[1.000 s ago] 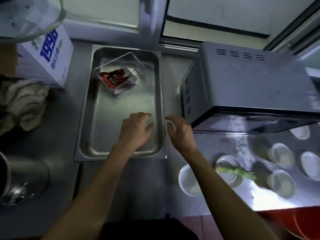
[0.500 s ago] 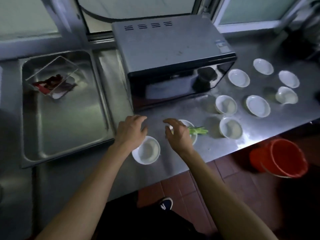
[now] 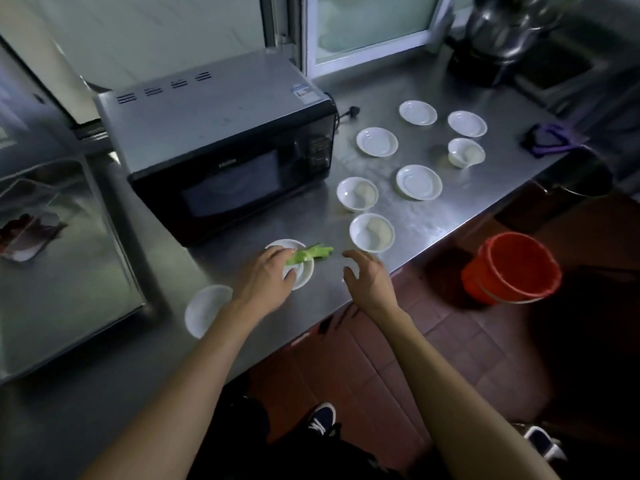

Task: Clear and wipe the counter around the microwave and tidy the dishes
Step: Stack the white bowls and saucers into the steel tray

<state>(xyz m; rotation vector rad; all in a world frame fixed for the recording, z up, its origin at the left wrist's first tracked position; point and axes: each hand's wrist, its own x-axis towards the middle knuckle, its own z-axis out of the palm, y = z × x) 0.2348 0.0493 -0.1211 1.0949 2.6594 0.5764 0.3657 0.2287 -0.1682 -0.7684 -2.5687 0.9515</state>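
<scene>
- Reaching over the front of the bench (image 3: 433, 216), the left hand (image 3: 266, 278) lies on a small white dish (image 3: 299, 268) just in front of the microwave (image 3: 221, 147).
- Its fingers (image 3: 277, 252) curl loosely over the dish's near rim and touch the green vegetable stalk (image 3: 310, 254); whether they pinch the stalk or only rest on it, I cannot tell.
- That stalk lies across the dish with its long axis running left to right, its far end poking off the rim toward the right hand (image 3: 367, 275).
- Hovering just beside the dish at the bench edge, the right hand has its fingers spread and holds nothing.
- For the stalk, the left hand is clearly nearer; the right looks better placed for the bowl (image 3: 372, 233) just beyond it.
- Another dish (image 3: 204, 310) sits by the left forearm, and more white dishes stand scattered well apart to the right of the microwave.
- An orange bucket (image 3: 512, 268) waits on the floor below, a likely spot for scraps.
</scene>
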